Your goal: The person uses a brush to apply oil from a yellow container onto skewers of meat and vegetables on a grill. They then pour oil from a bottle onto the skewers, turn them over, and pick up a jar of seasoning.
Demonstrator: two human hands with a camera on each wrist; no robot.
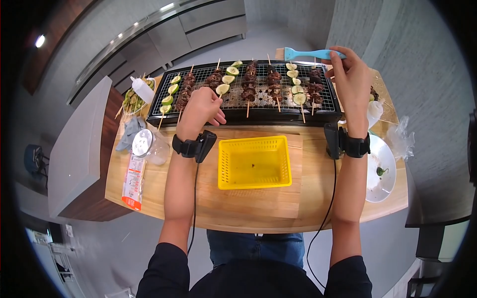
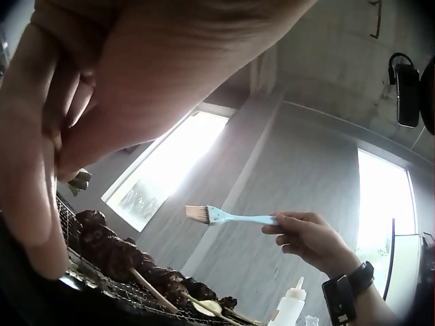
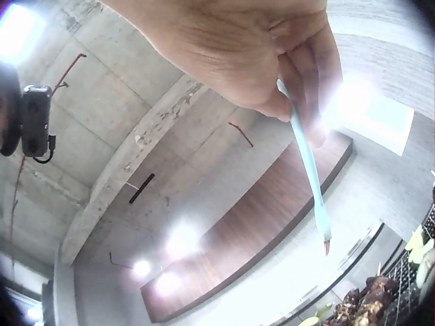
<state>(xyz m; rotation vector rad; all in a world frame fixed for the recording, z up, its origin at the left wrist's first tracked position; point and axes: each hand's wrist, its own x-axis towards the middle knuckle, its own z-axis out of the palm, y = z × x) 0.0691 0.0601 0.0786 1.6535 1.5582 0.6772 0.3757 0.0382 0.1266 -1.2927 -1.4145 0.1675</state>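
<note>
Between its thumb and fingers my left hand (image 1: 201, 108) (image 2: 149, 68) pinches the near end of a skewer of green-edged slices (image 1: 228, 79) lying on the grill (image 1: 198, 118). The blue brush (image 1: 310, 53) (image 2: 245, 219) (image 3: 308, 159) is held by its handle in my right hand (image 1: 355, 82) (image 2: 312, 239) (image 3: 238, 51), raised over the grill's right part, bristles pointing left. Dark meat skewers (image 1: 249, 82) (image 2: 115, 251) (image 3: 370, 302) and other slice skewers (image 1: 297, 89) lie across the wire rack. The left fingertips are partly hidden.
A yellow basket (image 1: 254, 184) stands before the grill. Left are a glass jar (image 1: 158, 149), a white bottle (image 1: 143, 90), a grey cloth (image 1: 130, 133) and a packet (image 1: 133, 181). Right are a white plate (image 1: 385, 186), a squeeze bottle (image 1: 374, 113) (image 2: 289, 309) and a plastic bag (image 1: 400, 136).
</note>
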